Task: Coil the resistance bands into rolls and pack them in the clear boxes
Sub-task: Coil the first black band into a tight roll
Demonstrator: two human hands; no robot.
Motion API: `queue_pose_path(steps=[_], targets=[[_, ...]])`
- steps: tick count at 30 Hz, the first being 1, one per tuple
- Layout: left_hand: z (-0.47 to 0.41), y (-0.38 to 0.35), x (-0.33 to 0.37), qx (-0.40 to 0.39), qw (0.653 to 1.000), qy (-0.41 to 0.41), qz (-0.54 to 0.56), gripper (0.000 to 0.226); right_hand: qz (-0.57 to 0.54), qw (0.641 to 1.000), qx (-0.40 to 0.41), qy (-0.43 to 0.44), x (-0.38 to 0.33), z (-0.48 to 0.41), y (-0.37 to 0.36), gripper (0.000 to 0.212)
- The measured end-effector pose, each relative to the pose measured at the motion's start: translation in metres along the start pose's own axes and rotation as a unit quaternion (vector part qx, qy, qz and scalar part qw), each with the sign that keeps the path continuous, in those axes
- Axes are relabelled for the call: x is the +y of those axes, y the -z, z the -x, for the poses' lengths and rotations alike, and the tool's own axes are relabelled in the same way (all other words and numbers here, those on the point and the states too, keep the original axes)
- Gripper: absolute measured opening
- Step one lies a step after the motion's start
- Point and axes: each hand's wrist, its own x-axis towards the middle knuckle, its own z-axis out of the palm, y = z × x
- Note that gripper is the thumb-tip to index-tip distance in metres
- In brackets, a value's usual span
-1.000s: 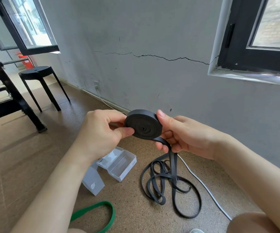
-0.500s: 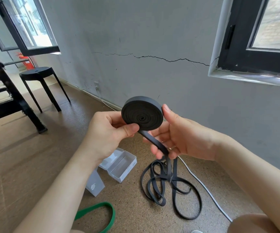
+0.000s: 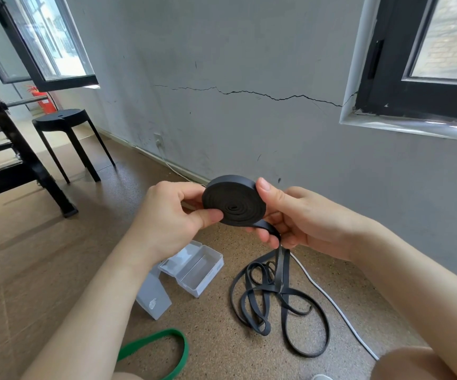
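while the left hand (image 3: 167,218) pinches the black coil (image 3: 233,205) at its 9 o'clock edge and the right hand (image 3: 298,220) curls round its 3 o'clock rim and tail, coiling is judged part done, so next wind in the loose band (image 3: 276,297) lying at 6 o'clock near the clear box (image 3: 194,270).

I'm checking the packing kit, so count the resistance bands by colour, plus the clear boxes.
Black band: 1, partly coiled, its tail on the floor
Green band: 1, partly in view
Clear boxes: 2
Total: 4
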Motion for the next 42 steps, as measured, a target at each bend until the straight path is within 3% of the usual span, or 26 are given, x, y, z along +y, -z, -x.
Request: queue_pose_path(steps=[2, 5, 8, 12, 18, 22, 29, 31, 33, 37, 40, 42], targets=[[-0.001, -0.003, -0.002, -0.009, 0.992, 0.033, 0.118, 0.016, -0.063, 0.998, -0.012, 0.008, 0.002, -0.002, 0.001, 0.081], [0.0, -0.011, 0.0, -0.059, 0.948, 0.077, 0.302, 0.023, -0.164, 0.985, -0.042, 0.018, 0.003, -0.006, -0.001, 0.082], [0.0, -0.017, 0.005, -0.05, 0.937, 0.069, 0.338, 0.021, -0.211, 0.974, -0.075, 0.026, 0.002, -0.008, -0.004, 0.087], [0.0, -0.012, 0.003, -0.003, 0.965, 0.042, 0.259, 0.013, -0.101, 0.993, -0.051, -0.02, -0.002, -0.004, -0.001, 0.086], [0.001, 0.002, -0.004, 0.002, 0.998, 0.031, 0.054, 0.026, 0.06, 0.997, 0.023, -0.039, -0.005, 0.004, 0.003, 0.083], [0.002, 0.004, -0.002, -0.011, 0.999, 0.03, -0.007, 0.028, 0.09, 0.995, 0.03, -0.041, -0.006, 0.005, 0.001, 0.08], [-0.001, 0.002, -0.003, -0.016, 0.995, -0.012, -0.097, 0.014, 0.058, 0.998, 0.015, -0.029, 0.0, 0.001, -0.001, 0.076], [0.0, 0.0, -0.005, -0.02, 0.998, 0.005, -0.06, 0.019, 0.034, 0.999, 0.009, -0.025, 0.001, 0.0, 0.0, 0.073], [-0.001, -0.001, -0.008, -0.025, 0.998, 0.039, 0.045, 0.017, -0.008, 1.0, 0.007, -0.015, 0.003, 0.0, 0.002, 0.071], [-0.001, -0.01, -0.006, -0.052, 0.945, 0.089, 0.31, 0.02, -0.128, 0.991, -0.02, 0.024, 0.004, -0.004, 0.003, 0.074], [0.001, -0.018, 0.001, -0.055, 0.92, 0.089, 0.376, 0.025, -0.19, 0.979, -0.058, 0.035, 0.005, -0.007, 0.001, 0.081], [0.0, -0.019, 0.001, -0.036, 0.924, 0.078, 0.373, 0.022, -0.205, 0.976, -0.072, 0.032, 0.005, -0.007, 0.0, 0.084]])
